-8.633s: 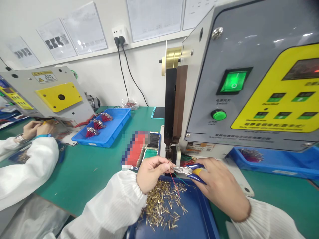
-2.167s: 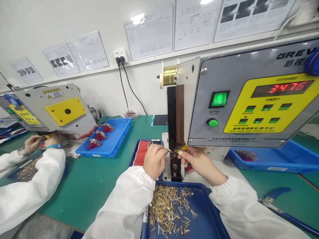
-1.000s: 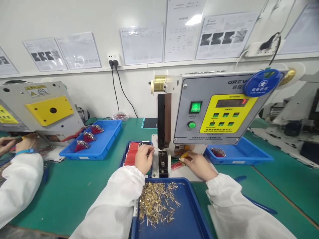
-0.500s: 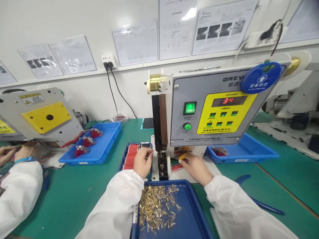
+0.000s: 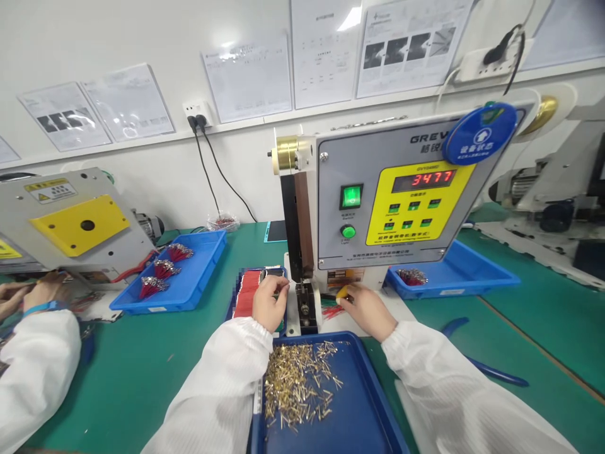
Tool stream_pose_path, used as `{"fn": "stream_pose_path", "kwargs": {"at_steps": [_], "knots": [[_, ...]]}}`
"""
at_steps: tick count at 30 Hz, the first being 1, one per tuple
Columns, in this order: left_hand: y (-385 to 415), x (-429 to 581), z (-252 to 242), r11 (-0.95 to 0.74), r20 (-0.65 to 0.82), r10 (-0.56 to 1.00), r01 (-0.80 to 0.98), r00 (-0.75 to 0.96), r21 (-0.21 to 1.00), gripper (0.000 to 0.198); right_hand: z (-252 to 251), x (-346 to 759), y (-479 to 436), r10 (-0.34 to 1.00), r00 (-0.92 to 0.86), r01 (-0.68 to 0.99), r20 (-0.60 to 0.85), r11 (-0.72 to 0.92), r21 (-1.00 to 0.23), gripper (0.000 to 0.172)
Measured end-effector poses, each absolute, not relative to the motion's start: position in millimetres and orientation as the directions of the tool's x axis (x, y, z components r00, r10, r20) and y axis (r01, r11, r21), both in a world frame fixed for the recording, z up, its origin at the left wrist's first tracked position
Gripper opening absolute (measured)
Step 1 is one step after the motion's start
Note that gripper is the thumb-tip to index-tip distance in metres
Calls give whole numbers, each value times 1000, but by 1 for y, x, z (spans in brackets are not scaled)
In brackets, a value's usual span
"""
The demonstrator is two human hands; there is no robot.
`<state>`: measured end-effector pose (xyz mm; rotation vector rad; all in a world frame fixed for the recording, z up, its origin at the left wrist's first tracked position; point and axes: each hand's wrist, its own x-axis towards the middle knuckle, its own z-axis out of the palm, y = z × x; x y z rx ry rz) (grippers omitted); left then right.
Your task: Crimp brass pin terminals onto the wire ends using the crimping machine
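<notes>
My left hand is closed in a pinch just left of the crimping machine's press head. Whatever is between its fingertips is too small to make out. On the other side of the head, my right hand has its fingers closed, with a yellow piece at the fingertips. Red and green wires lie below those fingertips on the machine's base. Beside and behind my left hand, bundled red wires fill a small blue tray. A dark blue tray in front holds many small brass-coloured terminals.
The machine's control panel rises above my hands. Blue bins with red wire bundles stand left, and another bin right. Blue-handled pliers lie near my right sleeve. At far left, a co-worker's hands are at a second machine.
The view has shifted slightly, so the machine sits a little further left and higher. Its display shows 3477 where only 34 was visible. Both hands keep nearly the same places beside the press head.
</notes>
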<state>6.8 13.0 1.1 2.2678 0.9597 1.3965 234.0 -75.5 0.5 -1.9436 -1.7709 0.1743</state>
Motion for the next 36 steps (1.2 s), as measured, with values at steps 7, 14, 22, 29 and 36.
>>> {"fn": "stream_pose_path", "kwargs": {"at_steps": [7, 14, 22, 29, 36], "knots": [[12, 7, 2, -713, 653, 699, 363, 293, 600, 8, 24, 226, -95, 929, 109, 871, 353, 82, -485, 24], [12, 8, 0, -717, 648, 696, 358, 311, 598, 8, 37, 180, -127, 913, -405, 834, 49, 391, -390, 21], [12, 9, 0, -725, 652, 687, 368, 322, 582, 7, 25, 141, -137, 852, -521, 823, 48, 517, -236, 24], [11, 9, 2, -722, 640, 690, 390, 338, 572, 6, 25, 159, -132, 866, -498, 822, 40, 486, -296, 14], [11, 11, 4, -740, 641, 670, 402, 375, 539, 7, 26, 164, -130, 890, -456, 840, 19, 437, -321, 11]]}}
